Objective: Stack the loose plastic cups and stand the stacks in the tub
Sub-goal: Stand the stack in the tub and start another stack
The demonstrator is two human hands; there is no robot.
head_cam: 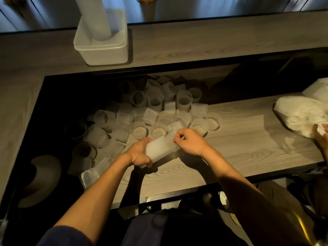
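Observation:
A heap of loose frosted plastic cups point(152, 107), some ribbed, lies on the lower wooden shelf point(239, 139). My left hand point(140, 153) grips the near end of a short ribbed cup stack point(160, 148) held on its side just above the shelf. My right hand point(190, 142) pinches the far end of that stack with curled fingers. The white tub point(103, 50) stands on the upper counter at the back left, and a tall white cup stack point(95, 16) stands upright in it.
A crumpled white bag point(301, 112) lies at the shelf's right end, with another person's hand point(321, 135) at it. A pale hat point(42, 174) sits in the dark recess at lower left. A single ribbed cup point(88, 174) lies near the shelf's front left.

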